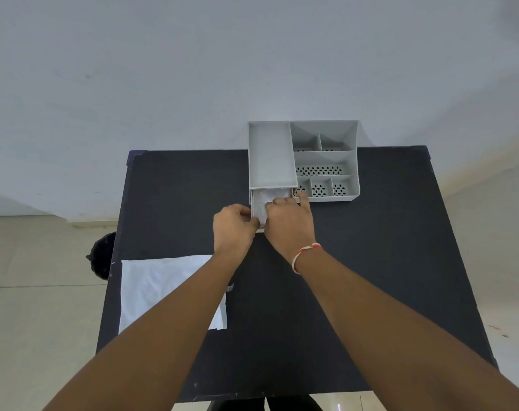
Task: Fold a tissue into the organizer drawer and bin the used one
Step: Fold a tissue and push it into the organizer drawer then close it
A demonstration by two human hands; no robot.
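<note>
1. A grey organizer [304, 161] stands at the far edge of a black surface [370, 262], against a pale wall [193, 69]; its long left tray and its smaller right compartments, some with perforated floors, show nothing inside.
2. Below the left tray a drawer [255, 203] is pulled out toward the person, and a folded white tissue [262, 201] lies in it, filling most of the visible opening.
3. The left hand [233, 226] sits at the drawer's left front corner, fingers curled in a closed grip; whether it pinches the drawer wall or the tissue's edge cannot be told.
4. The right hand [287, 221] lies over the drawer's right half, fingers bent down onto the tissue, index finger stretched toward the organizer's front right cells; the grip is loosely closed and pressing rather than clearly holding.
5. The tissue shows between the two hands, touching the right fingertips.
6. A second tissue [163, 292], flat and unfolded, lies on the near left of the surface, partly hidden under the left forearm and well apart from the drawer.
7. A dark bin [102, 253] stands on the floor just beside the surface's left edge; its contents are not visible.
8. A red-and-white thread band [305, 255] circles the right wrist.
</note>
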